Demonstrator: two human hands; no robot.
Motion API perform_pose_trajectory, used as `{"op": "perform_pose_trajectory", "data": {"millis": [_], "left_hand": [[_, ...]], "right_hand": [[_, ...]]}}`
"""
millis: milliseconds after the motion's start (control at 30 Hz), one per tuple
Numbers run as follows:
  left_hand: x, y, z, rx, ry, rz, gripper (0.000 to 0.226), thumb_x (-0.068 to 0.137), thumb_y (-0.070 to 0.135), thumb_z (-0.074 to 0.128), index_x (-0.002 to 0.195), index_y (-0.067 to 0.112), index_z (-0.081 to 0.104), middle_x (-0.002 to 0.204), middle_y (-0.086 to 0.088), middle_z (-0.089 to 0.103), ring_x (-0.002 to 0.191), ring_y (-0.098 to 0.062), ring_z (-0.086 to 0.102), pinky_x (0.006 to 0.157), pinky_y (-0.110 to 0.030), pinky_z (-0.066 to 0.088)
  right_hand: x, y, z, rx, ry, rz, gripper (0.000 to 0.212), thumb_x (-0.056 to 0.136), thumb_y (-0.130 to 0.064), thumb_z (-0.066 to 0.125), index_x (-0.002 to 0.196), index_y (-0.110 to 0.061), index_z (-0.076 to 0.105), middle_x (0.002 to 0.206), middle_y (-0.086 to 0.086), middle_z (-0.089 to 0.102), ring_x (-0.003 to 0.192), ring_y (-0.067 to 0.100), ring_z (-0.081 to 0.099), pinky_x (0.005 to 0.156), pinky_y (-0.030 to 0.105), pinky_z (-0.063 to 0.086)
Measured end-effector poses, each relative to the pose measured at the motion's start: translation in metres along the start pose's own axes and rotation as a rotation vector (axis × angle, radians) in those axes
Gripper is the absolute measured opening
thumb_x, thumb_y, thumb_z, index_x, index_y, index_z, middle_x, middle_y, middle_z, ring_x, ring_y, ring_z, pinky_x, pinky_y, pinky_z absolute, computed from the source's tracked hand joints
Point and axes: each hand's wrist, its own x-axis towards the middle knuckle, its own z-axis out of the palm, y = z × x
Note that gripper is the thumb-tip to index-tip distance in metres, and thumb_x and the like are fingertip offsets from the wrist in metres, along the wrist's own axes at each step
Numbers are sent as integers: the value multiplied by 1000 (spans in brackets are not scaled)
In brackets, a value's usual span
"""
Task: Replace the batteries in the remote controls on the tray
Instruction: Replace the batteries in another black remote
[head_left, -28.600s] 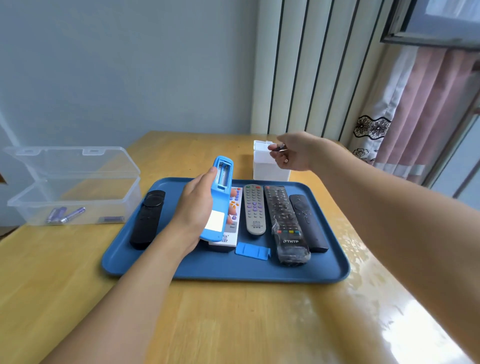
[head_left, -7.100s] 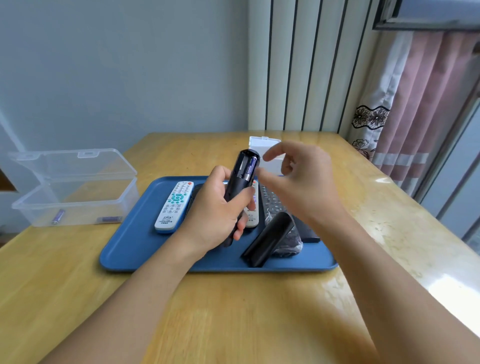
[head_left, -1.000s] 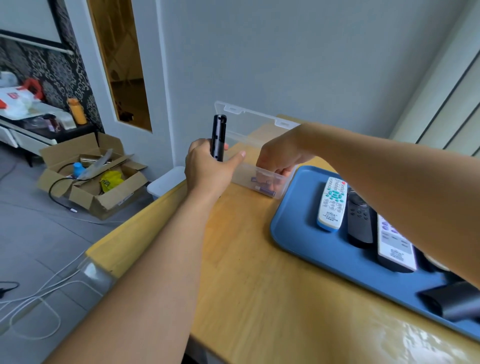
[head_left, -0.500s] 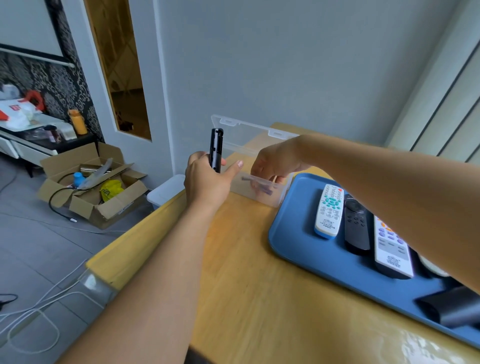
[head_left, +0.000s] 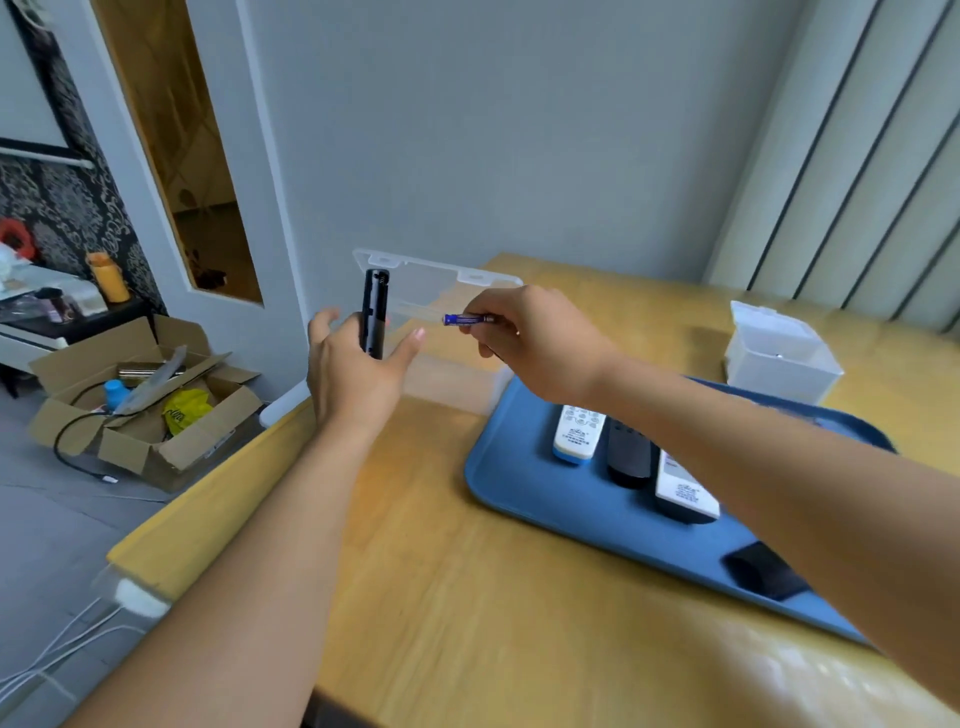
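Note:
My left hand (head_left: 353, 374) holds a black remote (head_left: 375, 310) upright over the table's left end, its open battery bay turned toward me. My right hand (head_left: 530, 343) pinches a blue battery (head_left: 464, 318) level in the air, just right of the remote and above the clear plastic box (head_left: 457, 379). The blue tray (head_left: 524, 488) lies to the right with a white remote (head_left: 577, 431), a dark remote (head_left: 629, 460) and another white remote (head_left: 683, 488); my right forearm hides the rest. A loose black battery cover (head_left: 763, 574) rests on the tray near its front.
A small white lidded box (head_left: 779, 358) stands behind the tray. The wooden table's left edge (head_left: 208, 499) drops to the floor, where an open cardboard box (head_left: 140, 400) of clutter and cables lie. A wall and door frame are behind.
My right hand has come up out of the clear box holding a blue battery and moved toward the remote. My head has turned slightly right. The left hand keeps the remote upright.

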Motion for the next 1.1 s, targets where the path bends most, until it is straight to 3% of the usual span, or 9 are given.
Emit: {"op": "perform_pose_trajectory", "data": {"millis": [67, 133, 233, 367, 500, 633, 867, 967, 1100], "left_hand": [[-11, 20, -4, -77, 76, 21, 35, 82, 53, 76, 100, 25, 66, 122, -2, 55, 100, -24, 63, 82, -31, 47], [-30, 48, -4, -319, 25, 19, 27, 84, 45, 77, 95, 28, 61, 97, -2, 63, 71, -23, 64, 65, -37, 55], [-66, 104, 15, -698, -393, -103, 30, 92, 26, 74, 103, 11, 50, 80, -7, 61, 45, -19, 52, 40, -30, 46], [-108, 164, 58, -818, -856, -204, 39, 92, 12, 73, 122, 8, 48, 80, -10, 59, 46, -16, 53, 39, -26, 45], [-139, 190, 88, -779, -1045, -163, 36, 92, 7, 70, 123, 13, 52, 72, -4, 57, 49, -17, 53, 41, -27, 46], [-168, 205, 107, -793, -1170, -124, 22, 98, 5, 61, 118, 12, 53, 75, -8, 54, 51, -20, 51, 43, -29, 45], [-181, 204, 110, -812, -1177, -71, 16, 103, 8, 52, 118, 14, 53, 81, -13, 52, 49, -22, 53, 42, -30, 48], [-183, 205, 108, -826, -1210, -62, 23, 103, 8, 52, 125, 14, 52, 84, -14, 53, 52, -24, 57, 45, -32, 52], [-185, 204, 106, -872, -1233, -59, 18, 104, 9, 50, 120, 16, 54, 84, -16, 56, 54, -26, 60, 47, -33, 53]], "right_hand": [[-21, 3, -14, 192, 58, 57, 16, 100, -10, 52, 99, -6, 68, 79, 3, 70, 63, 13, 55, 61, 22, 45], [-45, 12, -26, 492, 139, 186, 16, 101, -6, 53, 102, -1, 68, 77, 7, 68, 58, 10, 52, 57, 19, 42], [-80, 31, -50, 912, 319, 415, 14, 100, -7, 57, 98, -5, 70, 72, 4, 69, 65, 14, 55, 57, 17, 43], [-129, 56, -90, 1189, 585, 547, 12, 98, -8, 58, 97, -6, 69, 76, 6, 70, 64, 8, 64, 61, 14, 54], [-171, 75, -102, 1157, 805, 586, 9, 94, -6, 63, 91, -3, 71, 76, 11, 67, 59, 10, 61, 62, 15, 55], [-199, 90, -102, 1057, 974, 570, 14, 95, -5, 63, 84, -7, 71, 64, 0, 67, 55, 9, 59, 61, 17, 55], [-201, 89, -90, 594, 1069, 428, 11, 97, -8, 63, 98, -11, 74, 75, 5, 72, 67, 19, 65, 76, 48, 60], [-200, 85, -86, 504, 1077, 386, 13, 97, -9, 63, 97, -16, 74, 80, 6, 73, 75, 26, 71, 77, 52, 58], [-199, 85, -83, 437, 1053, 392, 13, 95, -9, 64, 92, -19, 72, 79, 2, 73, 73, 21, 70, 74, 50, 57]]}}
